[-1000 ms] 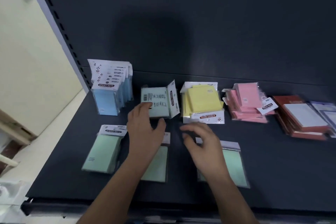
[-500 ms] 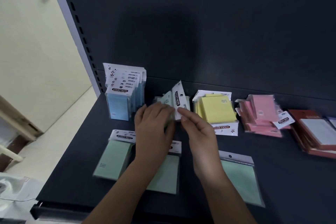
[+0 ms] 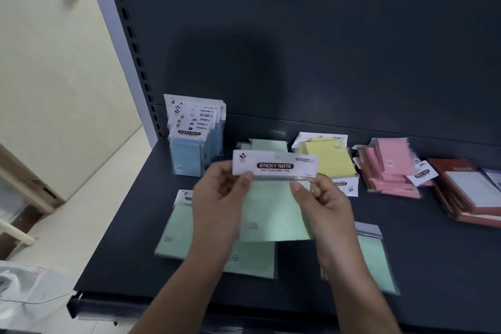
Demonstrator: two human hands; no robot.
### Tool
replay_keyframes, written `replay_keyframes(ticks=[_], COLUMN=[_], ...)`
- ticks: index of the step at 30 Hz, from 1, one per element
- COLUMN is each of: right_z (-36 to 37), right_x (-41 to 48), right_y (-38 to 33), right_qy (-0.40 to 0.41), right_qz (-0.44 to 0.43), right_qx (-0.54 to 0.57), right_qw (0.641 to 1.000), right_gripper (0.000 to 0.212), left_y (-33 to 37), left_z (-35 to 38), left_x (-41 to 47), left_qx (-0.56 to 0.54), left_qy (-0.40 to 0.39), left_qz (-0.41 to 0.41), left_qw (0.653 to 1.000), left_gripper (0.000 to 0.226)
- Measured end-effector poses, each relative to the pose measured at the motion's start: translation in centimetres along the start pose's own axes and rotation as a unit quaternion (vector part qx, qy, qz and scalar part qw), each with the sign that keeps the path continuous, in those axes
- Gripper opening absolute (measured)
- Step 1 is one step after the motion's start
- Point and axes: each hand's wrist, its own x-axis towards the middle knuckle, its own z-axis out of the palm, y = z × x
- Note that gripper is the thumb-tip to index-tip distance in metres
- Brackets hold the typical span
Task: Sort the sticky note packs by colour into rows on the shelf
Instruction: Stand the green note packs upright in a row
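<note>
You hold one pale green sticky note pack [image 3: 273,211], sealed in a clear plastic sleeve, raised above the middle of the dark grey metal shelf [image 3: 433,266]. Your left hand [image 3: 219,198] pinches its left edge and your right hand [image 3: 322,203] pinches its right edge. Each thumb presses on the front just below the white header card [image 3: 273,165] printed "STICKY NOTE", with the fingers curled behind. The pack faces you, upright and nearly level.

Below it, near you, three more packs lie flat on the shelf: the left flat green pack [image 3: 176,230], the middle flat green pack [image 3: 254,260], partly hidden by your left forearm, and the right flat green pack [image 3: 376,260]. At the far left, a row of blue packs [image 3: 189,154] stands upright. Just right of them, behind the held pack, are the far green packs [image 3: 268,145]; how they stand is hidden. Further right lie a yellow pile [image 3: 328,160], a loose pink pile [image 3: 390,171], then red-brown notepads [image 3: 471,192] at the right edge.

The held pack looks light, and its paper block should stay fairly stiff. The sleeve is likely slippery, and the header card is thin and would bend. So grip the block by its side edges, as now, rather than by the card. One hand could probably carry it to the green packs at the far side.
</note>
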Motion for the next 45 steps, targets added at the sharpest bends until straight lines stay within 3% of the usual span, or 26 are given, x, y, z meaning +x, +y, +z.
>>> replay_keyframes(ticks=[3, 5, 6, 11, 17, 20, 23, 26, 28, 30, 34, 36, 41, 42, 45], right_z=[-2.7, -4.9, -5.9, -10.3, -12.7, -12.9, -12.5, -11.5, -10.1, -8.1, -2.8, -0.7, 3.2, 3.6, 4.1], right_x=[-0.3, -0.9, -1.2, -2.3, -2.6, -2.3, -2.1, -2.0, -1.9, -1.5, 0.1, 1.5, 4.8, 5.3, 6.0], right_y=[0.6, 0.5, 0.3, 0.2, 1.8, 2.5, 2.2, 1.3, 0.5, 0.0, -0.1, 0.5, 1.3, 1.5, 1.7], right_qy=[0.072, 0.119, 0.140, 0.219, 0.188, 0.175, 0.169, 0.176, 0.162, 0.108, -0.020, -0.057, -0.071, -0.060, -0.024], right_qz=[0.030, 0.037, 0.037, 0.033, 0.046, 0.063, 0.068, 0.024, -0.065, -0.115, -0.043, 0.005, 0.037, 0.036, 0.041], right_qx=[0.001, -0.030, -0.055, -0.256, -0.446, -0.489, -0.509, -0.528, -0.507, -0.441, -0.211, -0.183, -0.259, -0.272, -0.252], right_qw=[0.997, 0.992, 0.988, 0.941, 0.874, 0.852, 0.841, 0.831, 0.844, 0.883, 0.976, 0.981, 0.962, 0.960, 0.967], right_gripper=[0.026, 0.015, 0.007, 0.012, 0.022, 0.030, 0.040, 0.046, 0.039, 0.027, 0.024, 0.028, 0.081, 0.083, 0.060], left_y=[-1.9, -2.9, -3.4, -6.1, -7.6, -7.9, -8.0, -7.6, -6.9, -6.1, -4.9, -4.6, -4.4, -4.6, -4.6], left_z=[1.5, 2.7, 3.4, 6.2, 7.1, 6.9, 6.8, 6.6, 6.2, 5.6, 4.0, 3.3, 2.6, 2.6, 2.6], left_x=[-0.9, -1.8, -2.3, -4.4, -5.7, -5.6, -5.5, -5.1, -4.2, -2.7, 1.2, 3.0, 5.4, 5.7, 5.8], left_qx=[0.039, 0.096, 0.124, 0.215, 0.333, 0.391, 0.392, 0.355, 0.326, 0.300, 0.300, 0.319, 0.347, 0.345, 0.290], left_qy=[-0.061, -0.115, -0.143, -0.247, -0.285, -0.300, -0.317, -0.299, -0.265, -0.209, -0.101, -0.106, -0.151, -0.149, -0.133], left_qz=[-0.015, -0.011, -0.007, -0.010, 0.070, 0.109, 0.075, 0.071, 0.087, 0.107, 0.094, 0.040, -0.021, -0.027, -0.059], left_qw=[0.997, 0.989, 0.982, 0.945, 0.896, 0.863, 0.860, 0.883, 0.903, 0.925, 0.944, 0.941, 0.925, 0.926, 0.946], left_gripper=[0.031, 0.036, 0.036, 0.027, 0.028, 0.032, 0.036, 0.035, 0.032, 0.032, 0.042, 0.052, 0.063, 0.066, 0.066])
